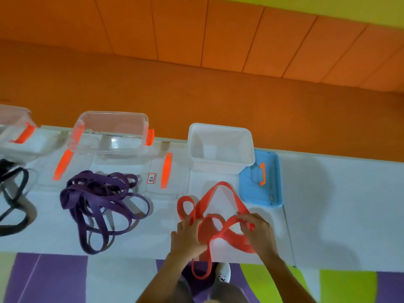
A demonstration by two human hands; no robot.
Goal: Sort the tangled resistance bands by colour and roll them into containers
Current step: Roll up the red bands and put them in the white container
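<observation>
Item: red resistance band (215, 215), tangled, gripped by both hands.
Left hand (188, 236) and right hand (259, 231) apart, each clutching loops; white container (220, 147) beyond them; purple bands (98, 202) left of the left hand.

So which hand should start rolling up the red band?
Probably the right hand: its fingers pinch a flat stretch of the red band, while the left hand grips the bunched loops.

Bright, even overhead light, with strongly saturated colours. A broad faint shadow lies on the white counter (328, 204) toward 3 o'clock; the purple bands (94, 200) cast soft grey ones. The clear container (113, 132) shows pale glare. The red band (240, 239) smears with motion blur by the right hand (260, 232). Straight lines bow at the sides.
</observation>
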